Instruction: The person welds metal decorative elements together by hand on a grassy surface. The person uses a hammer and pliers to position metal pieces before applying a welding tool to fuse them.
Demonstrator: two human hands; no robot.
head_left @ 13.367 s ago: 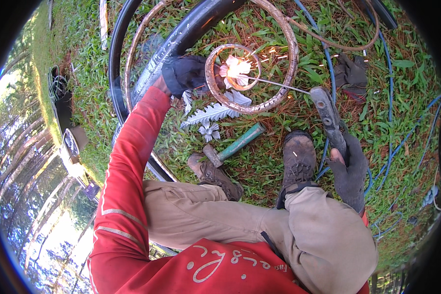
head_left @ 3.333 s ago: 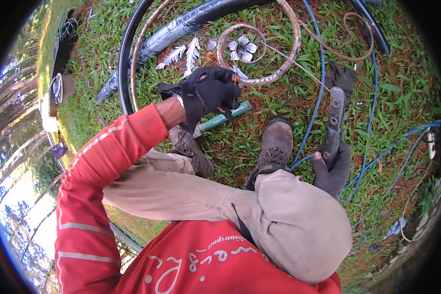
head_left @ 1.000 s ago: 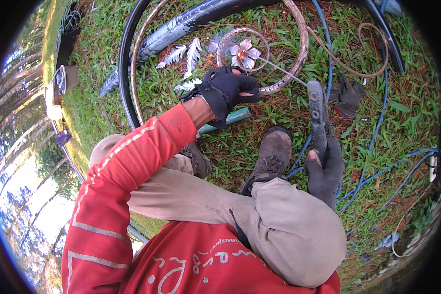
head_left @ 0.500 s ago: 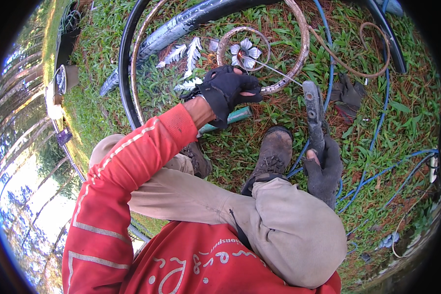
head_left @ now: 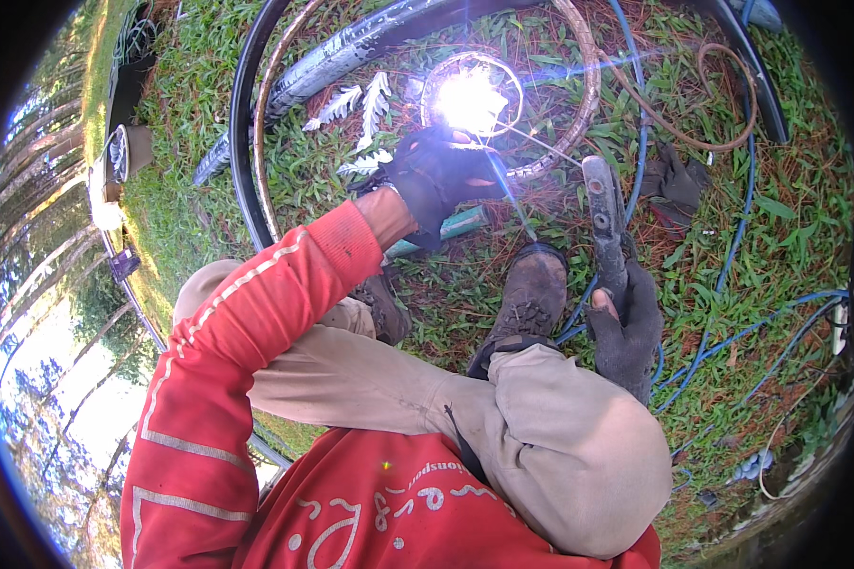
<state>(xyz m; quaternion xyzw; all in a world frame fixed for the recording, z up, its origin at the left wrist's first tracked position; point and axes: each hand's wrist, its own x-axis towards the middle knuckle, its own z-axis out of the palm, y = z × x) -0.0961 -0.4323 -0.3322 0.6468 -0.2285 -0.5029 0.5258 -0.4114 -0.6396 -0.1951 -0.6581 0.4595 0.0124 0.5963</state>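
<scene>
In my right hand (head_left: 630, 332), gloved in dark grey, is a welding electrode holder (head_left: 604, 216), gripped by its handle. A thin welding rod (head_left: 552, 149) runs from its jaw up and left into a brilliant white arc (head_left: 472, 99). The glare covers the metal flower inside the curled metal scroll (head_left: 590, 90). Close to the arc, at its lower left, my left hand (head_left: 436, 178) wears a black glove with bare fingertips. Its fingers are curled closed; what they hold, if anything, is hidden.
Silvery metal leaves (head_left: 374, 102) lie on the grass beside a paint-worn pipe (head_left: 337, 68). A green tube (head_left: 460, 223) is below my left hand. Blue cables (head_left: 745, 204) and a dark glove (head_left: 674, 180) lie at right. My boot (head_left: 533, 284) stands between my hands.
A bright arc has lit at the rod's tip, hiding the flower, with light streaks around it. The electrode holder has shifted very slightly left; my left hand stays nearly in place.
</scene>
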